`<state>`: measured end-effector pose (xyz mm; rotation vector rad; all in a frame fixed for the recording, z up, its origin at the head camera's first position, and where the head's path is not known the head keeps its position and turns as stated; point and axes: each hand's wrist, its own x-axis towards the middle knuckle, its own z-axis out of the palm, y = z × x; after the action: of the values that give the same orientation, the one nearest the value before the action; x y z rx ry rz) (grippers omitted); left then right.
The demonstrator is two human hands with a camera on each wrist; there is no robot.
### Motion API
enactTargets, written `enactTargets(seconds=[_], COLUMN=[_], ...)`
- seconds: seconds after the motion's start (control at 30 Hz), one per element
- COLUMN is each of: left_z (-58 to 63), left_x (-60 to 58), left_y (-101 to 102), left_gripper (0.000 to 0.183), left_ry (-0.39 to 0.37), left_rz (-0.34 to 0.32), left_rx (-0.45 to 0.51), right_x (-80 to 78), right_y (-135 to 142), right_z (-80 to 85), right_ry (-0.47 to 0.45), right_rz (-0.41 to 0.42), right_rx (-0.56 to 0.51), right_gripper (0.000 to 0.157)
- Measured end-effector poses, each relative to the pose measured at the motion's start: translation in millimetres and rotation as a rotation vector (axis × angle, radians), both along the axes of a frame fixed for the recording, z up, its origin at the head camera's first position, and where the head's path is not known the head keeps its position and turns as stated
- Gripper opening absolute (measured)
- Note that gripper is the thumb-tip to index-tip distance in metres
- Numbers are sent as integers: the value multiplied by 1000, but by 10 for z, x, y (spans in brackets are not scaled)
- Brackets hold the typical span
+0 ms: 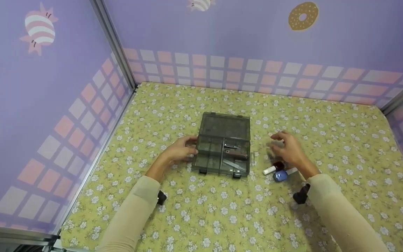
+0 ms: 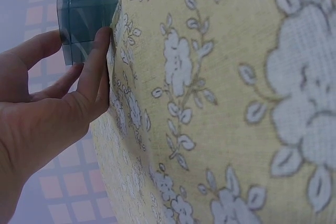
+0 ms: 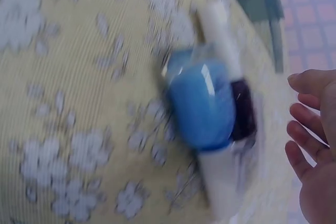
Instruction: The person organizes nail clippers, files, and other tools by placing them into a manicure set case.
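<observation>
floral cloth (image 1: 222, 210) bears a box (image 1: 210, 145), lid (image 1: 225, 126) and long axis pointing away

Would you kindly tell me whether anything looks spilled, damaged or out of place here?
Nothing looks spilled or damaged. The only slight oddity is that the blue bottle and the dark bottle lie on their sides on the tablecloth, outside the open box.

Inscriptions: none you can read, whether on the blue bottle (image 3: 203, 106), the dark bottle (image 3: 243, 111), or the compartment box (image 1: 225, 127).
</observation>
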<state>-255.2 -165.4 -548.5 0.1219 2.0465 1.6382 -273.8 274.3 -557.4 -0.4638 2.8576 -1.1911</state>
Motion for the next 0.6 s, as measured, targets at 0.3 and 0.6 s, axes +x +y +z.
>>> enactTargets(seconds=[0.3,0.6], left_z=[6,-3], left_x=[-1,-6], left_y=[2,-8], left_gripper=[71,69], left_ry=[-12,19], left_rz=[-3,-10], left_rx=[-2,-18], right_x=[20,22], right_y=[206,163], right_z=[-205,-216], right_ry=[21,40], right_rz=[-44,-38], right_rx=[94,99], right_gripper=[33,13])
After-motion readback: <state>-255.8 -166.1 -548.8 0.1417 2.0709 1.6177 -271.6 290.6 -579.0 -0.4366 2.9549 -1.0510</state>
